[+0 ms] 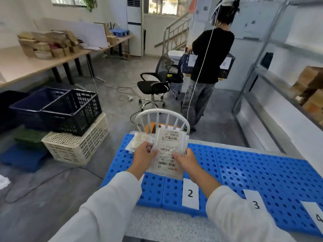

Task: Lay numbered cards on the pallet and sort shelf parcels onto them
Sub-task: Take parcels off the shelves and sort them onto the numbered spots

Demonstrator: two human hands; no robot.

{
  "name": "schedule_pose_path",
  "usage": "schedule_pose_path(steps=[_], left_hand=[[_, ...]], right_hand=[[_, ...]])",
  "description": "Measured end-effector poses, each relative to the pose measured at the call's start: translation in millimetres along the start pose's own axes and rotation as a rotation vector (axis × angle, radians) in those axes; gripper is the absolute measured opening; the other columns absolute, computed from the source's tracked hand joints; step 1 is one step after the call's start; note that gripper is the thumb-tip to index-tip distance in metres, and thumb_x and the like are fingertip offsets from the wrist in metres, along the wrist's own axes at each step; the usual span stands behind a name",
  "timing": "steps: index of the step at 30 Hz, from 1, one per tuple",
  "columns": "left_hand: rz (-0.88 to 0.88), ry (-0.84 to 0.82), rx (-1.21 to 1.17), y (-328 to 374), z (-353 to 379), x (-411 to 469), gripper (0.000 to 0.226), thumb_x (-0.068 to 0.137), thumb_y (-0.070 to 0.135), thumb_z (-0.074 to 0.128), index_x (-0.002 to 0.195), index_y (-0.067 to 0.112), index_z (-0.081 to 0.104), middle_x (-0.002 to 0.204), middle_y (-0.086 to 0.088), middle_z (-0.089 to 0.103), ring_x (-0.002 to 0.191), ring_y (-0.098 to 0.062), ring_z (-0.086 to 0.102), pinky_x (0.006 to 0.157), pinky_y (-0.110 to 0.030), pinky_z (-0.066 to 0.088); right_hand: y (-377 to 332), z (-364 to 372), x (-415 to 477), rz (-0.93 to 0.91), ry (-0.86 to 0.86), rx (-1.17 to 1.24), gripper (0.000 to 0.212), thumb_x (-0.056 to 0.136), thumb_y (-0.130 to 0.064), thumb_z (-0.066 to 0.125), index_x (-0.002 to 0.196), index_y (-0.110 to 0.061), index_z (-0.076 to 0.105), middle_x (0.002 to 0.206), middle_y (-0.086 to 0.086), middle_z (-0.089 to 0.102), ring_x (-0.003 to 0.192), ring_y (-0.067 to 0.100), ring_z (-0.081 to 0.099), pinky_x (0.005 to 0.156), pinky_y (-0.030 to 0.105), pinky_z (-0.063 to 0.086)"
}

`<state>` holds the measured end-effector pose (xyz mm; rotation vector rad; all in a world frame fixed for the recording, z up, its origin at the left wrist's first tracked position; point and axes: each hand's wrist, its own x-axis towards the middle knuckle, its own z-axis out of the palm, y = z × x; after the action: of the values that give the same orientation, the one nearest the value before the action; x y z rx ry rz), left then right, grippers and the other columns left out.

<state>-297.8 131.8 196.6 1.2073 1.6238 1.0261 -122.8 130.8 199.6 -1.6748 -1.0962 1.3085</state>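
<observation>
Our white sleeves (pixel 104 206) reach in from the bottom of the head view. Both hands hold a fanned stack of flat mailer parcels (pixel 164 170) above the left end of the blue pallet (pixel 244 168). Our left hand (pixel 142 155) curls its fingers (pixel 148 146) round the stack's left edge, and our right hand (pixel 187 162) pinches the right edge. We judge these bags light, floppy and slick, apt to slide apart, so a grip on both edges with support beneath suits them. Along the pallet's near edge lie card 2 (pixel 190 193), card 3 (pixel 255 201) and card 4 (pixel 316 217). The rear label (pixel 172 137) reads 05010. The front label (pixel 167 160), upside down, seems to read 500-E73 090 above a barcode.
</observation>
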Motion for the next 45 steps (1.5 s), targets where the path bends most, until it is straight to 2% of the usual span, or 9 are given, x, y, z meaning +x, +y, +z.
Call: schedule_pose_path(steps=[6, 10, 13, 20, 24, 29, 33, 40, 45], left_hand=[[0.003, -0.024, 0.039, -14, -24, 55, 0.019, 0.087, 0.018, 0.069, 0.102, 0.014, 0.059, 0.101, -0.001, 0.065, 0.088, -0.017, 0.061, 0.066, -0.020, 0.047], [-0.015, -0.031, 0.028, -23, -30, 83, 0.018, 0.086, 0.019, 0.070, 0.101, 0.018, 0.060, 0.098, 0.003, 0.065, 0.086, -0.015, 0.061, 0.063, -0.019, 0.045], [-0.041, -0.023, 0.032, -31, -32, 108, 0.016, 0.086, 0.018, 0.070, 0.098, 0.021, 0.060, 0.096, 0.006, 0.065, 0.084, -0.014, 0.062, 0.063, -0.020, 0.045], [-0.101, 0.032, 0.067, -45, -41, 165, 0.015, 0.086, 0.016, 0.069, 0.097, 0.023, 0.061, 0.092, 0.010, 0.065, 0.079, -0.008, 0.061, 0.060, -0.018, 0.044], [-0.120, 0.046, 0.149, -55, -43, 198, 0.013, 0.087, 0.015, 0.066, 0.097, 0.022, 0.061, 0.090, 0.012, 0.062, 0.077, 0.001, 0.057, 0.057, -0.010, 0.039], [-0.151, 0.042, 0.206, -73, -39, 231, 0.010, 0.088, 0.013, 0.064, 0.095, 0.019, 0.061, 0.092, 0.007, 0.063, 0.079, -0.007, 0.059, 0.059, -0.013, 0.041], [-0.182, 0.024, 0.242, -91, -38, 248, 0.008, 0.090, 0.014, 0.063, 0.096, 0.018, 0.061, 0.094, 0.003, 0.063, 0.081, -0.008, 0.058, 0.061, -0.014, 0.041], [-0.178, -0.067, 0.385, -112, -39, 264, 0.017, 0.092, 0.015, 0.059, 0.109, 0.014, 0.059, 0.105, -0.004, 0.060, 0.091, -0.019, 0.060, 0.073, -0.026, 0.047], [-0.205, -0.053, 0.407, -122, -40, 267, 0.022, 0.091, 0.018, 0.062, 0.113, 0.016, 0.059, 0.109, -0.003, 0.062, 0.089, -0.015, 0.059, 0.072, -0.024, 0.044]], right_hand=[[-12, 42, 35, 0.054, 0.019, -0.050, 0.037, 0.091, -0.022, 0.064, 0.121, -0.017, 0.044, 0.120, 0.002, 0.059, 0.106, 0.020, 0.060, 0.094, 0.040, 0.051], [-17, 61, 60, 0.068, 0.037, -0.013, 0.058, 0.092, -0.017, 0.063, 0.136, -0.017, 0.025, 0.125, 0.004, 0.053, 0.101, 0.018, 0.058, 0.082, 0.033, 0.050], [-17, 76, 83, 0.093, 0.041, -0.013, 0.065, 0.091, -0.016, 0.064, 0.139, -0.016, 0.020, 0.130, 0.006, 0.051, 0.105, 0.020, 0.057, 0.084, 0.034, 0.050], [-24, 102, 150, 0.131, -0.064, -0.044, 0.064, 0.089, -0.011, 0.067, 0.135, -0.017, 0.023, 0.132, 0.007, 0.051, 0.107, 0.021, 0.058, 0.086, 0.035, 0.052], [-22, 122, 189, 0.168, -0.095, -0.088, 0.066, 0.088, -0.013, 0.068, 0.135, -0.017, 0.022, 0.133, 0.007, 0.050, 0.113, 0.025, 0.057, 0.095, 0.042, 0.050], [-9, 138, 229, 0.210, -0.136, -0.172, 0.058, 0.089, -0.017, 0.067, 0.131, -0.013, 0.026, 0.129, 0.006, 0.050, 0.112, 0.024, 0.055, 0.087, 0.035, 0.048], [7, 143, 255, 0.247, -0.189, -0.266, 0.041, 0.095, -0.014, 0.057, 0.127, -0.012, 0.032, 0.124, 0.008, 0.052, 0.098, 0.018, 0.053, 0.078, 0.032, 0.046], [21, 153, 269, 0.267, -0.225, -0.392, 0.044, 0.093, -0.013, 0.059, 0.130, -0.005, 0.037, 0.128, 0.010, 0.052, 0.117, 0.026, 0.054, 0.089, 0.033, 0.047], [28, 152, 271, 0.232, -0.263, -0.433, 0.038, 0.093, -0.018, 0.060, 0.124, -0.006, 0.043, 0.119, 0.008, 0.054, 0.106, 0.022, 0.057, 0.076, 0.028, 0.046]])
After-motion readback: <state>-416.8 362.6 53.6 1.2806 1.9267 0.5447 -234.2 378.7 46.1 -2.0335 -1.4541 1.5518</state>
